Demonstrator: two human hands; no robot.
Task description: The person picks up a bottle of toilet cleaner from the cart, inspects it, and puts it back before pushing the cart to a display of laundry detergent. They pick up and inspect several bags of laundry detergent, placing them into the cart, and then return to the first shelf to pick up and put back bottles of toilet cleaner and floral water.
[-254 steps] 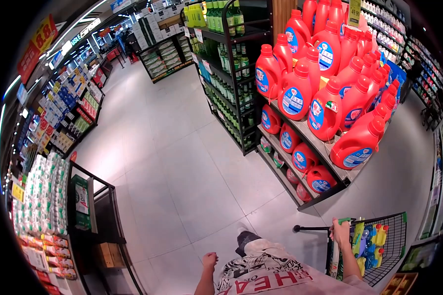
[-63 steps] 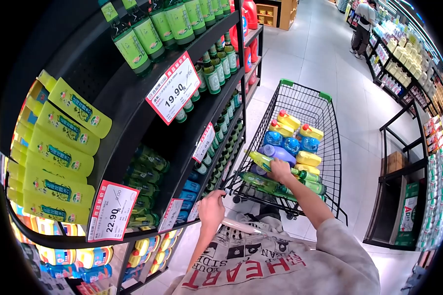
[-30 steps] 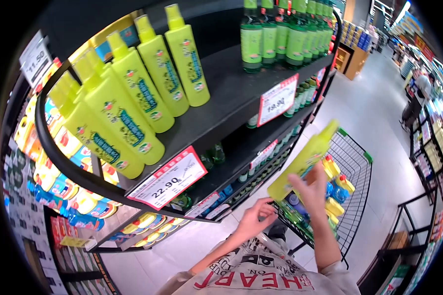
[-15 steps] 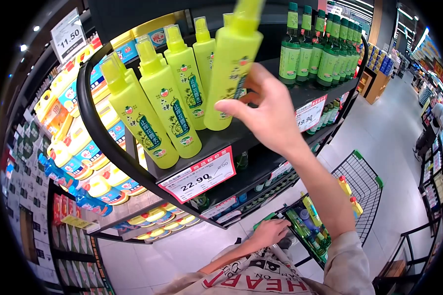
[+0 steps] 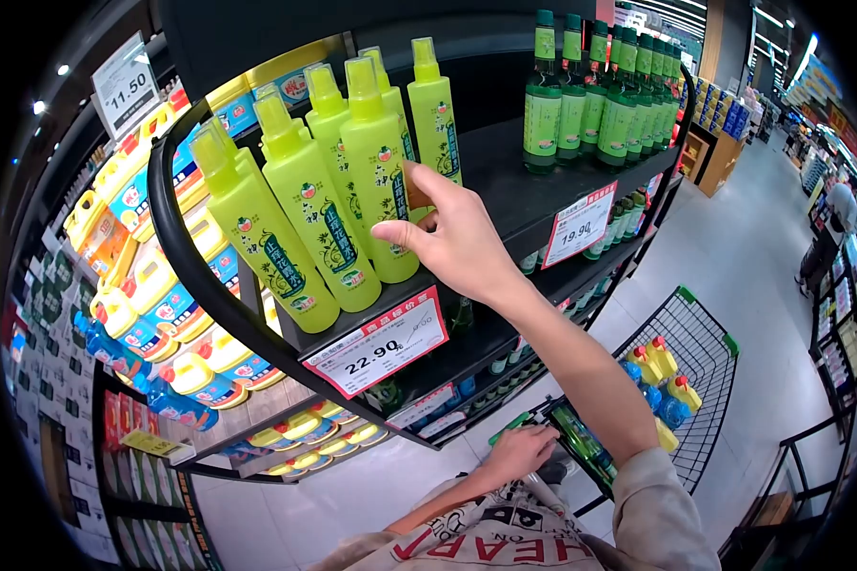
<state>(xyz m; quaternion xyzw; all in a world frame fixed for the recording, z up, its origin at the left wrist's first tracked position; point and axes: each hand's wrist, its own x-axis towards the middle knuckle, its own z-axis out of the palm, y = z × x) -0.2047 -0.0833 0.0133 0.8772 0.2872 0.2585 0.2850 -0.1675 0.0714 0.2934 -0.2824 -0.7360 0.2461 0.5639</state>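
Note:
My right hand (image 5: pixel 448 228) grips a yellow-green spray bottle (image 5: pixel 376 171) with thumb and fingers around its lower body. The bottle stands nearly upright at the shelf front, beside several matching spray bottles (image 5: pixel 319 219). Another one (image 5: pixel 435 114) stands behind my hand. My left hand (image 5: pixel 524 450) is low in the view, with its fingers closed on the handle of the shopping cart (image 5: pixel 709 366). A price tag reading 22.90 (image 5: pixel 376 350) hangs on the shelf edge below the bottles.
Green glass bottles (image 5: pixel 543 114) stand further right on the black shelf (image 5: pixel 505 205). Yellow and blue bottles (image 5: pixel 671 404) lie in the cart. White-and-blue jugs (image 5: pixel 200 381) fill the left shelves. A person (image 5: pixel 828 238) is in the far right aisle.
The spray bottle in my right hand has moved down and left, in among the others. My left hand has stayed in place, while the cart's contents show from a slightly different angle.

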